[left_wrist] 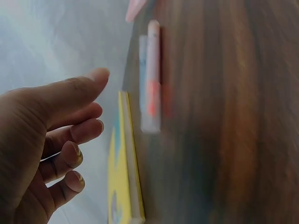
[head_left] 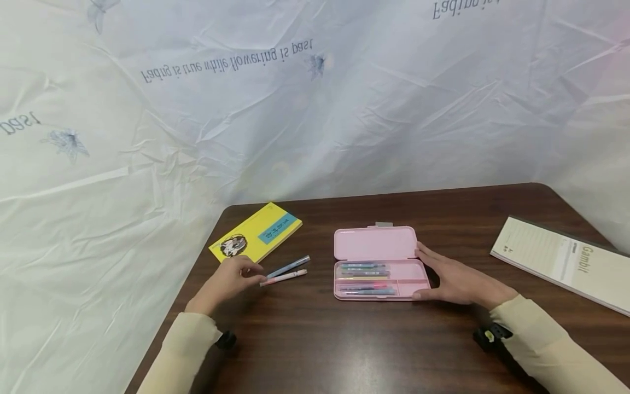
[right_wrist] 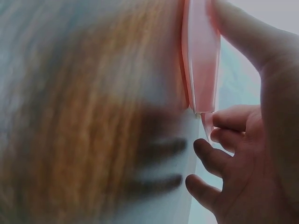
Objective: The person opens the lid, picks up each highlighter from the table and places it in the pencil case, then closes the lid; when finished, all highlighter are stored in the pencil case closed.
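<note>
A pink pencil case (head_left: 375,243) lies unfolded on the table, with several pens (head_left: 364,271) in its lower tray. My right hand (head_left: 455,278) holds the case at its right end, thumb at the near corner and fingertips at the lid's edge. In the right wrist view, the thumb lies against the pink case (right_wrist: 202,60); the other fingers are loosely bent. Left of the case lie a blue pen (head_left: 290,266) and a white pen with a reddish part (left_wrist: 153,70). My left hand (head_left: 230,282) hovers beside their near ends, fingers loosely bent, nothing between thumb and fingers.
A yellow booklet (head_left: 251,232) lies behind the left hand at the table's left edge. On the far right is a cream notepad (head_left: 546,257) marked "Gambit". White printed sheeting (head_left: 295,120) hangs behind the dark wooden table (head_left: 315,339).
</note>
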`<state>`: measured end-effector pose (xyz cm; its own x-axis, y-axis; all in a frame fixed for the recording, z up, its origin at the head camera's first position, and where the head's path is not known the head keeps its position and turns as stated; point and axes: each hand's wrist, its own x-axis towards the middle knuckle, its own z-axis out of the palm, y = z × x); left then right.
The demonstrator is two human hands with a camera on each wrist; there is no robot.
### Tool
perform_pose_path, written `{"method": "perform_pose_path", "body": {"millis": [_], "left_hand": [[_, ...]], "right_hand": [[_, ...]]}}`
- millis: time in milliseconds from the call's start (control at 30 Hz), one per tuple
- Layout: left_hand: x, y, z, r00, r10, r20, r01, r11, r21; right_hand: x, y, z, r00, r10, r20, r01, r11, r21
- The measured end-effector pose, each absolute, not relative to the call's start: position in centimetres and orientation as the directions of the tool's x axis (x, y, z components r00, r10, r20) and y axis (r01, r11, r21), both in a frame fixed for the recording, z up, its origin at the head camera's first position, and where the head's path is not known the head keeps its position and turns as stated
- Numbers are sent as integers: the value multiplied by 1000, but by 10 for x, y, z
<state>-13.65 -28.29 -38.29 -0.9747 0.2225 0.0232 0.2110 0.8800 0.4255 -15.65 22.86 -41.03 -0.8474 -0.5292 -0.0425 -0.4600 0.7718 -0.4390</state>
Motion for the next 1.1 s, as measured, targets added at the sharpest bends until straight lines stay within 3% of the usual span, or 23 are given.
{"method": "perform_pose_path", "body": {"millis": [200, 500, 1100], "left_hand": [[-136, -293, -396, -979, 204, -2, 183, 883, 432], [-141, -297, -411, -964, 267, 9, 245, 870, 428], [-142, -293, -416, -970, 242, -22, 207, 870, 447]], "right_hand": [[-155, 229, -413, -843, -538, -21, -474, 760, -445], [-156, 229, -413, -847, -530, -30, -466, 769, -437], [-157, 230, -414, -849, -527, -34, -462, 772, -436]]}}
